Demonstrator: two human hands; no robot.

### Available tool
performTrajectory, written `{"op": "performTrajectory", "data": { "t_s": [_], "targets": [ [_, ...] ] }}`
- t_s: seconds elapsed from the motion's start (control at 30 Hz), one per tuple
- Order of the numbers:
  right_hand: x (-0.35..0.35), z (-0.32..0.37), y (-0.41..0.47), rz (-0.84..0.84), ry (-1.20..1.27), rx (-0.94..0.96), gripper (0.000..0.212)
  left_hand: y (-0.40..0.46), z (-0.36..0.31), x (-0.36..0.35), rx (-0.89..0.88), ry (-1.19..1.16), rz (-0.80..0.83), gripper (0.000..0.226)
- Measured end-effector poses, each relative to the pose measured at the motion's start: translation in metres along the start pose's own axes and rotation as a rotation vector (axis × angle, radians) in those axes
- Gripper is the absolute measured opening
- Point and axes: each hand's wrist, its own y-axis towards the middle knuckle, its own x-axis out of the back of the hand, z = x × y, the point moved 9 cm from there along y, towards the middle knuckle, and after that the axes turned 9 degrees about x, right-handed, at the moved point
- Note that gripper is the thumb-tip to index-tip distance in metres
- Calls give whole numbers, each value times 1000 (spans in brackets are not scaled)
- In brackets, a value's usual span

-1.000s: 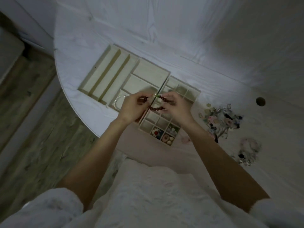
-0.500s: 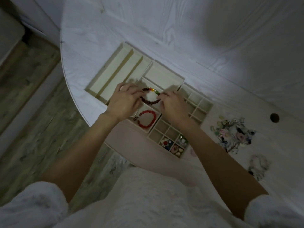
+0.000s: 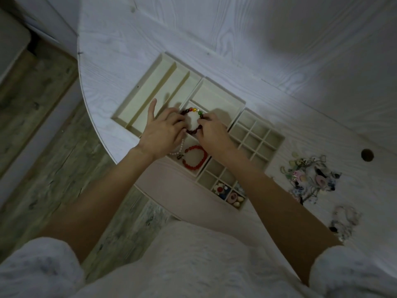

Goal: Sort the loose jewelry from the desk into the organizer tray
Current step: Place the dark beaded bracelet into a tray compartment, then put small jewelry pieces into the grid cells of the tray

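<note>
A dark beaded bracelet (image 3: 191, 111) with orange, yellow and green beads lies in a middle compartment of the cream organizer tray (image 3: 223, 94). My left hand (image 3: 161, 131) pinches its left side and my right hand (image 3: 211, 129) pinches its right side. In the compartment just nearer me lie a red bead bracelet (image 3: 195, 157) and a pearl bracelet (image 3: 180, 149), partly hidden under my left hand. Small grid cells at the tray's near right corner hold little colourful pieces (image 3: 228, 193).
A tangled pile of loose jewelry (image 3: 309, 178) lies on the white desk (image 3: 236, 39) to the right of the tray, with another small bracelet pile (image 3: 343, 220) nearer me. A round cable hole (image 3: 367, 155) sits beyond. The desk's curved edge drops to wooden floor (image 3: 43, 147) on the left.
Both hands have carried the dark bracelet from above the grid cells leftward and down into the middle compartment. The red bracelet has come into view.
</note>
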Motion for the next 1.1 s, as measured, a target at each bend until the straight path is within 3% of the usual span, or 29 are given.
{"op": "performTrajectory", "data": {
  "t_s": [0.3,0.47,0.57,0.67,0.8,0.93,1.1],
  "targets": [
    [18,12,-17,-71,52,17,31,-1,-10,7,9,-40,-66,39],
    [61,2,-82,-279,14,71,32,-8,-60,45,56,-367,-203,23],
    [85,-41,-148,-413,-16,-107,26,-14,-106,44,85,-554,-133,24],
    [92,-99,-215,-453,-22,-364,22,-20,-162,21,-20,-480,-22,38],
    [84,-147,-262,-447,-79,-478,23,-28,-205,-16,-73,-355,128,49],
    [59,-163,-272,-296,-159,-475,30,-36,-214,-24,-94,-268,75,52],
    [78,-169,-278,-390,-242,-495,19,-37,-217,-20,-101,-218,6,49]
  ]
}}
